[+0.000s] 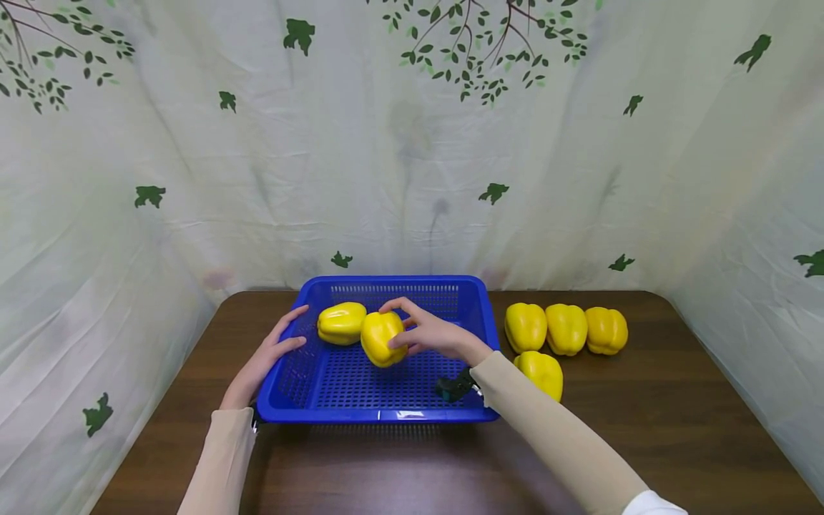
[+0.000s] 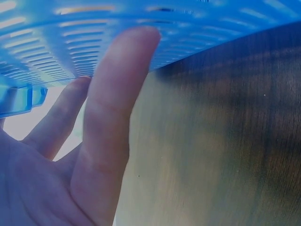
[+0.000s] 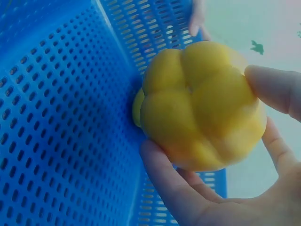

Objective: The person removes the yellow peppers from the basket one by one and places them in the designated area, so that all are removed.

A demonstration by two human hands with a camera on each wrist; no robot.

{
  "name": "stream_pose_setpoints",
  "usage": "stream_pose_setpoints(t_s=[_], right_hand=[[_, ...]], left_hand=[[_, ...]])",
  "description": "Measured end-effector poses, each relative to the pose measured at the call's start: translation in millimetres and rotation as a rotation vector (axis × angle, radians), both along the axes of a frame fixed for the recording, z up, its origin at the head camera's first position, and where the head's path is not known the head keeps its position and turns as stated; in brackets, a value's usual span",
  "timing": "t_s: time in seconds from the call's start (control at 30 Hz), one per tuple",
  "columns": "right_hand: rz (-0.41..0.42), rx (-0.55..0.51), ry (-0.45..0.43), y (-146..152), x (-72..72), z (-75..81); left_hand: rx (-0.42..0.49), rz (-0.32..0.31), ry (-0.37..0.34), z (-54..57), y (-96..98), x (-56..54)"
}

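Note:
My right hand (image 1: 430, 335) grips a yellow bell pepper (image 1: 381, 338) over the blue basket (image 1: 380, 415), thumb on one side and fingers on the other. In the right wrist view the lobed end of that pepper (image 3: 197, 108) faces the camera. Another yellow bell pepper (image 1: 341, 323) lies on its side in the basket, just left of the held one. At the basket's left side rests my left hand (image 1: 264, 360), its fingers extended. The left wrist view shows the thumb (image 2: 117, 103) nearly straight against the slotted outer wall (image 2: 84, 42).
Right of the basket, a row of yellow bell peppers (image 1: 566, 330) stands on the brown wooden table (image 1: 669, 422). One more pepper (image 1: 541, 373) sits in front of them, partly behind the right sleeve (image 1: 547, 436). A pale curtain (image 1: 386, 172) with leaf prints hangs behind the table.

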State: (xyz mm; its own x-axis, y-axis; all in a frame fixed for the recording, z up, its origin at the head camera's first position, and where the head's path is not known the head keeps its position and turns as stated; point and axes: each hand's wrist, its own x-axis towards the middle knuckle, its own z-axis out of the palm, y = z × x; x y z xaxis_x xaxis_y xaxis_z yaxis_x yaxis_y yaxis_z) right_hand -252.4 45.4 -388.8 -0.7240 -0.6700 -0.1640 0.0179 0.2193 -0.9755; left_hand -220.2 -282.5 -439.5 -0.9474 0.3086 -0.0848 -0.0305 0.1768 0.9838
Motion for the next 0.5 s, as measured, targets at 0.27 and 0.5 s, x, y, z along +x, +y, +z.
stream_pose_setpoints(t_s=[0.27, 0.5], right_hand=[[-0.032, -0.014, -0.013, 15, -0.2, 6.0], [-0.053, -0.021, -0.015, 29, 0.3, 7.0]], left_hand=[[0.002, -0.001, 0.000, -0.2, -0.6, 0.2], [-0.038, 0.014, 0.007, 0.3, -0.5, 1.5]])
